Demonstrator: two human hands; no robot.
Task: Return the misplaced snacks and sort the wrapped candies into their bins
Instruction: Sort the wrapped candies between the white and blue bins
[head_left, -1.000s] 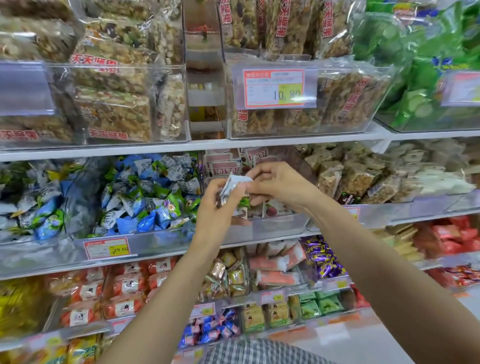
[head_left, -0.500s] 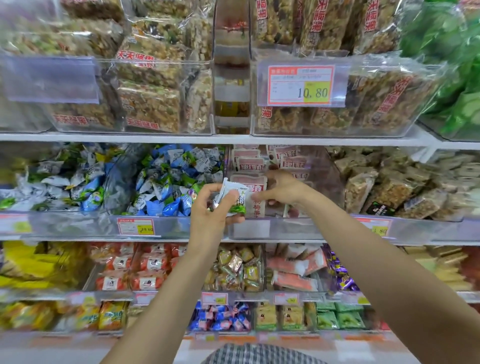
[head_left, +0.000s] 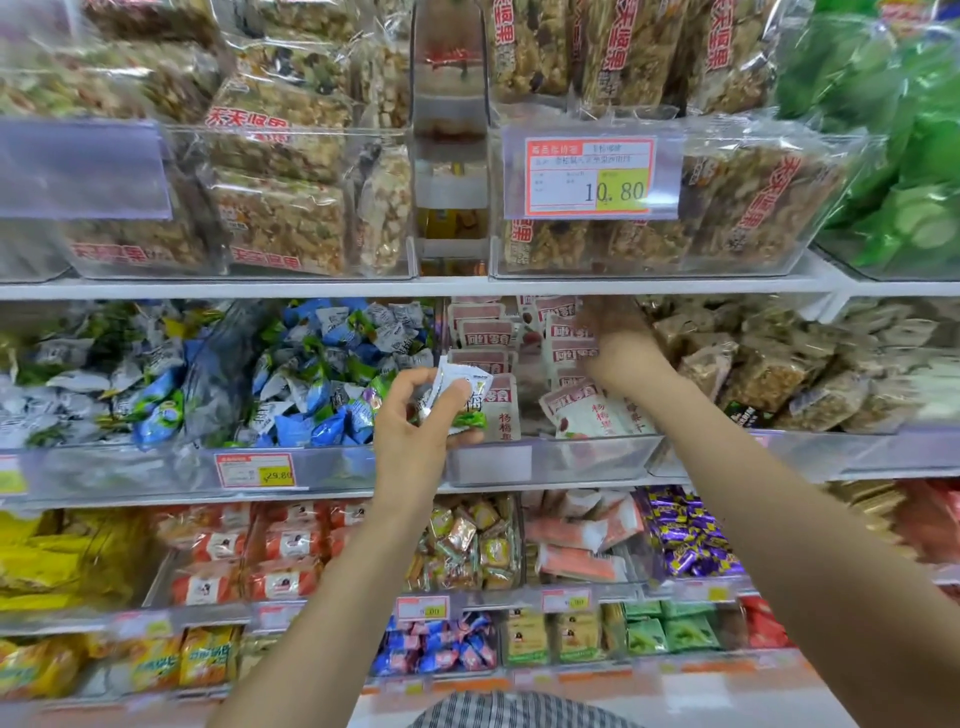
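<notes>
- Wrapped candies (head_left: 457, 389), a couple of small white ones with a green one underneath, are pinched in the left hand (head_left: 415, 426). The thumb is on the near side and the fingers are curled round behind.
- They're held up right where the blue-and-green candy bin (head_left: 337, 467) meets the middle bin (head_left: 571, 460), a little above both front walls.
- The right hand (head_left: 613, 327) is pushed way back into the middle bin, over the pink packets (head_left: 582, 410). It's pretty blurred, so I honestly can't tell if the fingers are spread or gripping something.
- Room-wise, the left hand is out on the aisle side with nothing crowding it. The right hand has it tight, squeezed between the packet tops and the shelf board (head_left: 363, 288) overhead.
- The top white candy stands roughly upright, long axis up-down with a slight tilt. The green one looks like it lies more sideways below it.
</notes>
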